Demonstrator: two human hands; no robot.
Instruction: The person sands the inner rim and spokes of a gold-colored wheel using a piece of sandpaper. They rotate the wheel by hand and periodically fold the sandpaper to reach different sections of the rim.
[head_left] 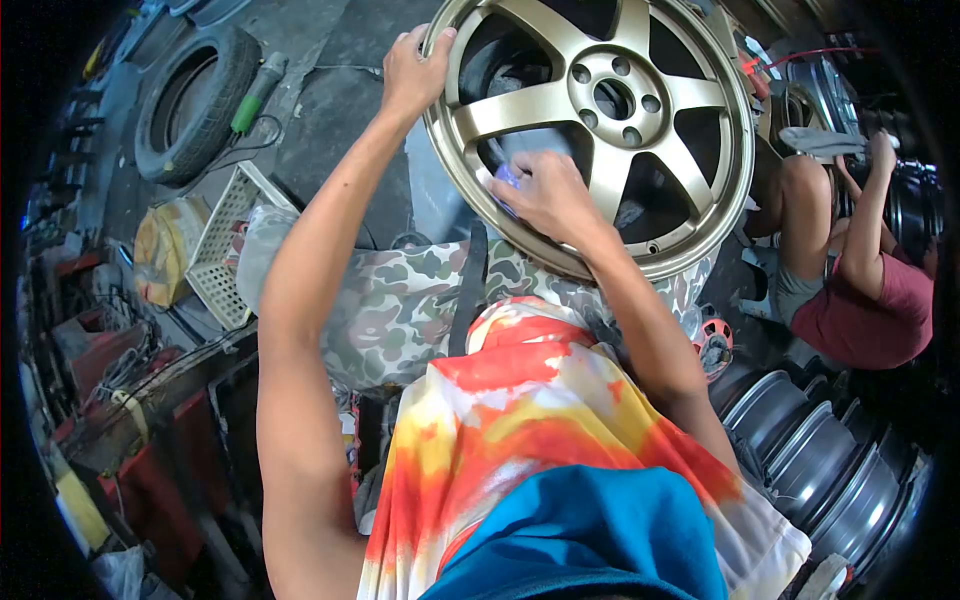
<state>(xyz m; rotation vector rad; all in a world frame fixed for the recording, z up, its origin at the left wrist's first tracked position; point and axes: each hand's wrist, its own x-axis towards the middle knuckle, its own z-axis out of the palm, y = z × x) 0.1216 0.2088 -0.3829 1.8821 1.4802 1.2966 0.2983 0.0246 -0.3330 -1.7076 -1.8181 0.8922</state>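
A gold six-spoke alloy wheel (540,105) stands tilted in front of me, its face towards me. My left hand (415,72) grips its outer lip at the upper left, fingers curled around the edge. Down at the wheel's lower left, my right hand (545,195) is closed on a small purple-blue object (506,178) close to the inner lip, between two spokes. A thin greyish part seems to stick up from it; its exact kind I cannot make out. Camouflage cloth (400,305) covers my lap beneath the wheel.
A tyre (165,150) and a green-bodied power tool (250,105) lie on the floor at the upper left, near a white plastic basket (215,245) and a yellowish taped roll (165,250). On the right a person (850,300) sits holding a grey item. Several dark wheels (810,450) are stacked lower right.
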